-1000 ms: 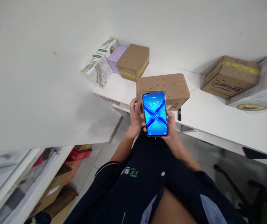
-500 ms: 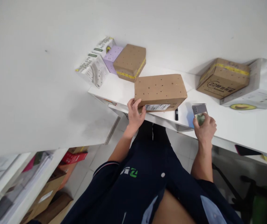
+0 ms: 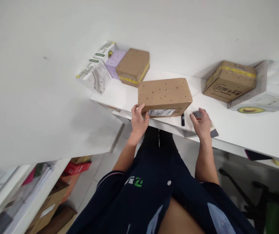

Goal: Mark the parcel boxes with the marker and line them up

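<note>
A long brown cardboard box [image 3: 165, 91] with a white label on its front side stands near the front edge of the white desk. Its front left corner is held by my left hand [image 3: 139, 122], fingers on the left end and thumb at the front. To the right, my right hand [image 3: 202, 123] is over a grey phone [image 3: 214, 133] lying on the desk, its fingers apart. The hand covers most of the phone. Between the box and that hand lies a black marker-like stick [image 3: 182, 120].
Behind the box stand a brown carton with yellow tape [image 3: 133, 63], a purple box [image 3: 113, 63] and white printed packages [image 3: 97, 74]. At right are another brown carton [image 3: 229, 81] and a white box [image 3: 261, 87] against the wall. A dark chair [image 3: 258, 195] is below right.
My right hand has moved left and its fingers have come apart from the phone, which now lies turned on the desk. My left hand stays on the box. The view has shifted slightly.
</note>
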Available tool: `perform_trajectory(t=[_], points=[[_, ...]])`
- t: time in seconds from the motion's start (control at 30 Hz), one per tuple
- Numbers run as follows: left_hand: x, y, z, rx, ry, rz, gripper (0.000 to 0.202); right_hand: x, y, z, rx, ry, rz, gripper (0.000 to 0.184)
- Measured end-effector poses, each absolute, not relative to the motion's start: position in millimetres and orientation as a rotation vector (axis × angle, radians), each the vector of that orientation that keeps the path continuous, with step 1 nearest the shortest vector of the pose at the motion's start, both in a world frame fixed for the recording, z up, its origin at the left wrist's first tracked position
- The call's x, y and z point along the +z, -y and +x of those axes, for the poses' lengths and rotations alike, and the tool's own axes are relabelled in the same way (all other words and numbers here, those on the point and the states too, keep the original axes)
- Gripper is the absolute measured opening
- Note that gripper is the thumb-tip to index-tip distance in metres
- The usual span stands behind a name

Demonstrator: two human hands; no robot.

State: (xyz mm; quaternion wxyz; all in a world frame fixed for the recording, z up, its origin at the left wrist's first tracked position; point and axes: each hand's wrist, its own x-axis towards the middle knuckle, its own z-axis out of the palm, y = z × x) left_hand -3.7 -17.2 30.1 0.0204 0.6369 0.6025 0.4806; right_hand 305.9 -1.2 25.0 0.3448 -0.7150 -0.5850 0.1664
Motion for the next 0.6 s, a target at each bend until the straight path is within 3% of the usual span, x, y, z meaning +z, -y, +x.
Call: perform_trajectory(t=[0.1, 0.27, 0.37, 0.6], points=[[34, 19, -5, 1.476, -1.845, 1.907, 0.046, 39, -16, 273, 0.828, 1.524, -1.512, 0.069], [34, -1, -13, 1.518, -1.781, 1.725, 0.056, 37, -75, 237, 1.024, 1.454, -1.218, 0.077], [33, -36, -12, 1.517, -1.69, 1.723, 0.059, 27, -119, 238, 0.994, 1.475, -1.188, 0.079], [35, -140, 20, 1.466, -1.47, 1.894, 0.053, 9, -140, 275, 0.769, 1.111, -1.418, 0.061]])
